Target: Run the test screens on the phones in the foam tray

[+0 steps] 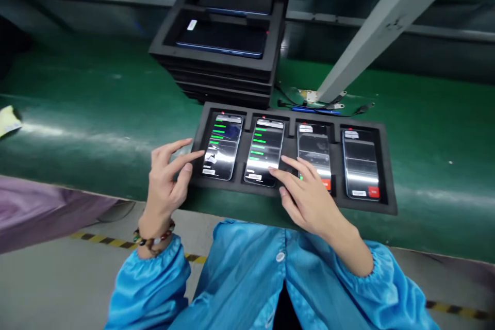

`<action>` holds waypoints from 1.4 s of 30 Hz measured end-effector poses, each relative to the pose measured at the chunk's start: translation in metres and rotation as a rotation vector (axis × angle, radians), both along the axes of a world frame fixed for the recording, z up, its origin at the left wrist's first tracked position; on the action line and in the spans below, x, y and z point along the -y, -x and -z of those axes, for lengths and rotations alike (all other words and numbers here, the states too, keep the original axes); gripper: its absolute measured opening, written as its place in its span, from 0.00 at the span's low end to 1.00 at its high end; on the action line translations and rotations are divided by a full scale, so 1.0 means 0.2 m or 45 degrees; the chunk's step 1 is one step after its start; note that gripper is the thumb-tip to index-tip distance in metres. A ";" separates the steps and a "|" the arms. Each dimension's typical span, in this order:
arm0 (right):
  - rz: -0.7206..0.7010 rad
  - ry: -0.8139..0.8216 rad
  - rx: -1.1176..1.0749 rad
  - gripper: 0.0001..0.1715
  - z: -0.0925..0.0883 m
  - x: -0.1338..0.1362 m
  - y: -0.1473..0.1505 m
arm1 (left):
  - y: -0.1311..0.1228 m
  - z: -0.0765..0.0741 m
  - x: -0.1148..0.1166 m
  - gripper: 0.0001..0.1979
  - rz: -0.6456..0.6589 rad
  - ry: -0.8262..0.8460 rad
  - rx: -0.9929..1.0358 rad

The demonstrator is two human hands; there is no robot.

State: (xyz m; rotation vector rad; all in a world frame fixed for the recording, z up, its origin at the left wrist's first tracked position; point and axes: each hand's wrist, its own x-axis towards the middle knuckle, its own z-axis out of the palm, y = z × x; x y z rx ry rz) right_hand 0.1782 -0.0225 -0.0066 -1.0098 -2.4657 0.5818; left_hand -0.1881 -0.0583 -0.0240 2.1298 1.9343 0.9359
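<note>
Several smartphones lie face up in the slots of a black foam tray [386,165] at the bench's front edge. My left hand [168,178] is beside the leftmost smartphone [225,147], fingers spread, one fingertip at the tray's left rim. Above the second smartphone [265,149] is an index fingertip of my right hand [309,193], at its lower right; whether it touches the glass I cannot tell. Both these screens show green lines of text. The third smartphone [314,147] is partly hidden under my right hand. A red box shows on the rightmost smartphone [361,165]. Neither hand holds anything.
A tall stack of black foam trays [232,64] with smartphones in its top stands behind. To its right, a grey post [359,36] rises from the green bench [96,108]. Dark cables [361,109] and a blue pen-like stick [315,111] lie near the post. Yellow paper [8,121] is at far left.
</note>
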 end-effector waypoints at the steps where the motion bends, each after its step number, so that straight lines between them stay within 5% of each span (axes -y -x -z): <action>1: 0.012 -0.006 -0.007 0.29 0.00 0.00 -0.02 | 0.02 0.01 0.01 0.17 0.007 -0.005 0.012; 10: 0.643 -0.039 -0.144 0.25 -0.01 0.01 -0.44 | 0.04 0.04 -0.06 0.21 0.110 0.115 -0.013; 16: 0.957 -0.065 -0.024 0.25 0.02 0.01 -0.63 | -0.06 -0.02 -0.13 0.21 0.059 0.186 -0.086; 26: 1.031 -0.013 0.048 0.32 0.08 -0.11 -0.63 | -0.38 -0.08 -0.39 0.37 -0.084 0.252 -0.238; 33: 1.146 -0.081 0.153 0.37 0.12 -0.17 -0.58 | -0.54 -0.10 -0.50 0.32 -0.223 0.393 -0.351; 42: 1.189 0.046 -0.007 0.40 0.21 -0.25 -0.66 | -0.55 -0.09 -0.49 0.28 -0.304 0.384 -0.401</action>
